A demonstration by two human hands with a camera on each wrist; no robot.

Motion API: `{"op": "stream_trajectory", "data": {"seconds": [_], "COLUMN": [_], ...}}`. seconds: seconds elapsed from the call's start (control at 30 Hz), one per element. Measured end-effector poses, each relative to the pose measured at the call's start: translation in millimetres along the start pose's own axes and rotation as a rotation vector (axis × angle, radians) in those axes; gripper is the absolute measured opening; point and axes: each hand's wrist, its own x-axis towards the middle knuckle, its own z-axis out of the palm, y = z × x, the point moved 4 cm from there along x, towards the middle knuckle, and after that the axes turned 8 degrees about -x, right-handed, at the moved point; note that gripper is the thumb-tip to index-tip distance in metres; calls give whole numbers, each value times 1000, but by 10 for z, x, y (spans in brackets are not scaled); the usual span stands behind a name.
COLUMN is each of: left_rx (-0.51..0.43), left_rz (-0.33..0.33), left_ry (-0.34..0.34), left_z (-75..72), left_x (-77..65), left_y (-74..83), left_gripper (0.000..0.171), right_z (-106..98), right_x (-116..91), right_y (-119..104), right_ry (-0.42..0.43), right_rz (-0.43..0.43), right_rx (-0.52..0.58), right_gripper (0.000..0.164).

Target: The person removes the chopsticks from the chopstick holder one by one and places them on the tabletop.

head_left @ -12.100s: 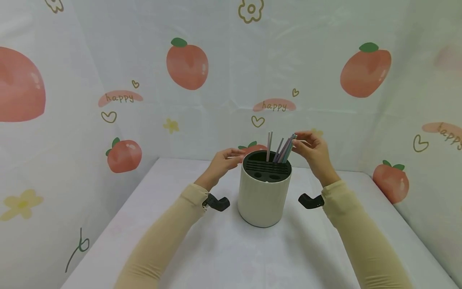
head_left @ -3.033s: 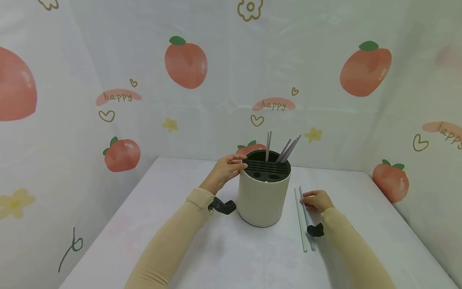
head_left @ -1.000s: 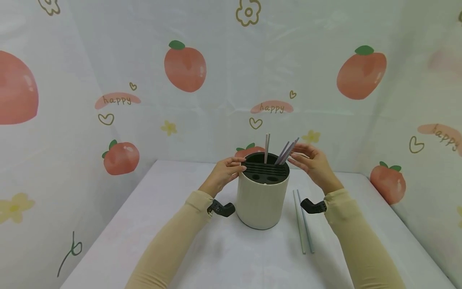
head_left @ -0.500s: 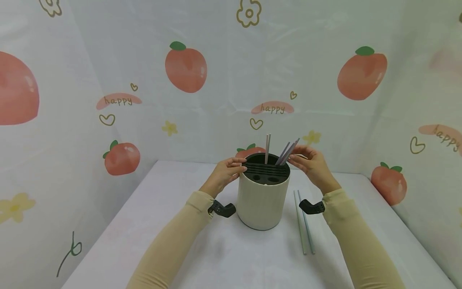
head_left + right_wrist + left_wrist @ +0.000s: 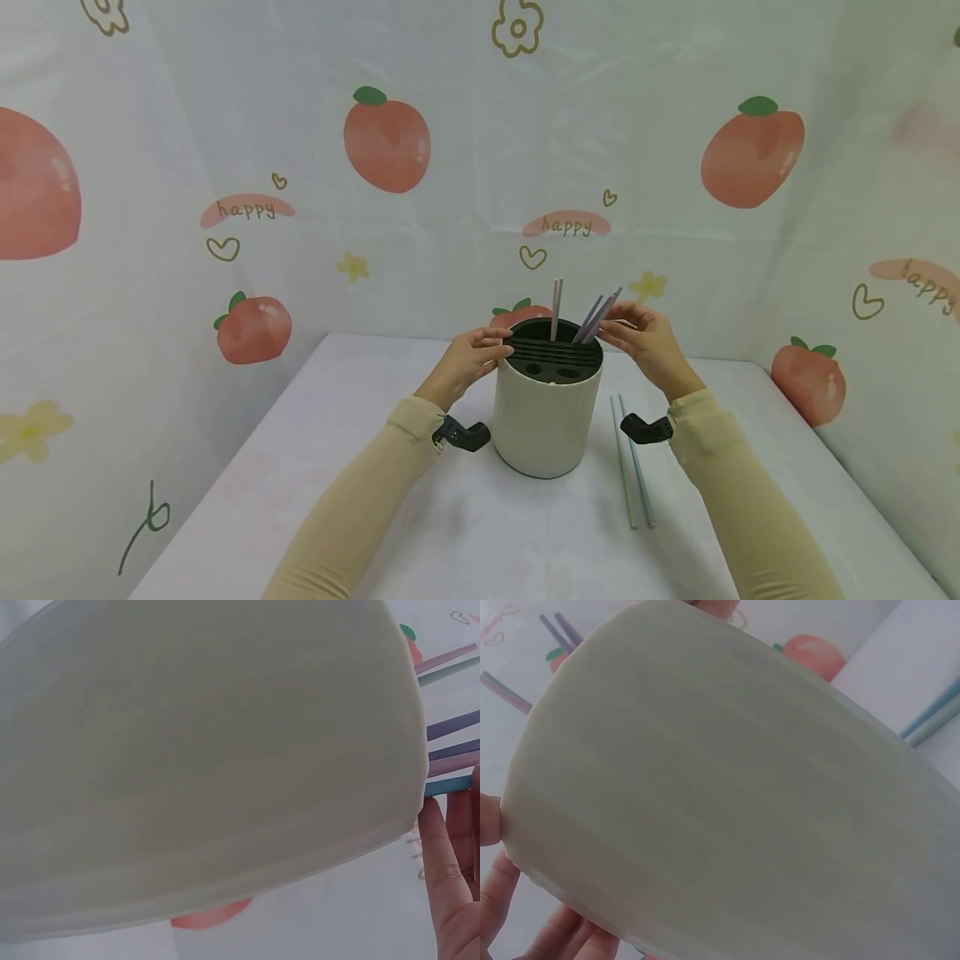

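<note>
A cream cylindrical chopstick holder (image 5: 546, 425) stands upright on the white table, with a black slotted insert on top. Several chopsticks (image 5: 592, 321) lean toward its right rim, while a pale pair (image 5: 557, 310) rises from the back. My left hand (image 5: 468, 362) touches the holder's upper left side, thumb at the rim and fingers along the wall. At the right rim my right hand (image 5: 641, 337) pinches a teal chopstick (image 5: 448, 786), seen in the right wrist view; its lower part is hidden in the holder. A green chopstick (image 5: 624, 467) and a blue chopstick (image 5: 639, 475) lie beside the holder.
The white table (image 5: 450, 533) runs up to a hanging cloth (image 5: 465, 167) printed with peaches, hearts and flowers. The holder's insert has narrow slots and two holes (image 5: 567, 373) at the front.
Two chopsticks have come to lie on the table, fewer stand in the holder. My right hand has risen from the table to the rim, lately edging closer to the leaning chopsticks; my left stays put.
</note>
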Motion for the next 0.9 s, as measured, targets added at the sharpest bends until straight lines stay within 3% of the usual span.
{"op": "stream_trajectory", "data": {"seconds": [0.13,0.27,0.47,0.63,0.77,0.9], "left_rx": [4,4,12,4,3,13], "left_rz": [1,-4,3,6,4,3], "left_ry": [6,8,4,4,0,2], "left_z": [-1,1,1,-4,0,1], "left_x": [-5,-10,-7,-8,-13,-17], "left_y": [-1,-4,0,1,1,-1], "left_gripper": [30,30,31,31,31,32], "right_z": [-8,-23,-89,-261,-480,-692], "right_x": [38,100,209,254,222,125], "right_y": [-37,-215,-738,-1190,-1394,-1304], "right_ry": [2,5,40,170,307,360], "right_rz": [-28,-104,-238,-322,-298,-203], "right_rx": [-6,-12,94,247,330,323], "right_gripper": [27,24,19,18,20,19]}}
